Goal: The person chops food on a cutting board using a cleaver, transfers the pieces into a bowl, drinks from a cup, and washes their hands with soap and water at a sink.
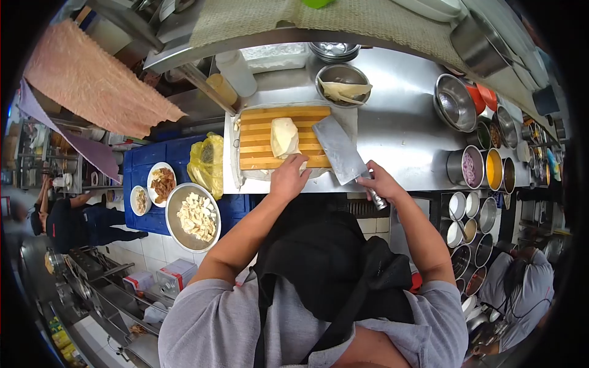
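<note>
A pale, peeled block of food (284, 137) lies on the striped wooden cutting board (254, 148). My left hand (291, 178) is at the board's front edge, its fingertips at the near end of the pale block. In my right hand (381, 184) is a wide cleaver (338, 149), held near the joint of blade and handle. The blade lies flat-looking across the board's right edge, tilted up to the left, apart from the block. A cloth shows under the board.
A metal bowl of cut pale pieces (192, 218), a plate of brown food (162, 184) and a yellow bag (206, 164) sit at left. Behind the board is a metal bowl (343, 84). Pots of ingredients (469, 167) stand right. Two other people are farther off, left and right.
</note>
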The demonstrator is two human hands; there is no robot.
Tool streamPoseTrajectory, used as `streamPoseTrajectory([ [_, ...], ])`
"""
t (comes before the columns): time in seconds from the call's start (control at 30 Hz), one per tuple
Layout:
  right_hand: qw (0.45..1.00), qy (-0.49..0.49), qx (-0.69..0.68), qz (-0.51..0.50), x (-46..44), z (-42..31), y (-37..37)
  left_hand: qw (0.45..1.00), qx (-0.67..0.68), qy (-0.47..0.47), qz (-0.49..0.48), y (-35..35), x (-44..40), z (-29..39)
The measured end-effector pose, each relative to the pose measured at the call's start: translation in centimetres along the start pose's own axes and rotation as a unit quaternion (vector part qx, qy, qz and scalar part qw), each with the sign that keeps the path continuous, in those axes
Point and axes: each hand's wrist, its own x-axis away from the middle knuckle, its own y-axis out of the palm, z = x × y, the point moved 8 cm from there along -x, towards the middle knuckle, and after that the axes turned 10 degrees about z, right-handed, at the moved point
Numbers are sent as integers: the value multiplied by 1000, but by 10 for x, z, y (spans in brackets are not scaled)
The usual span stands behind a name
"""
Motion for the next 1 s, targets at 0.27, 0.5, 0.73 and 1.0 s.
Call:
streamPoseTrajectory([
  [0.27, 990, 27, -138, -29, -12, -6, 40, 985, -51, 87, 140, -35, -83, -12],
  [0.5, 987, -74, 141, 32, -3, -61, 39, 981, 4, 34, 192, -13, -79, -77],
  [0.73, 942, -168, 290, 31, 15, -121, 94, 945, 162, -75, 273, -36, -44, -129],
  [1.0, 875, -246, 415, 48, 31, -164, 119, 930, 158, -103, 314, -30, -42, -128],
])
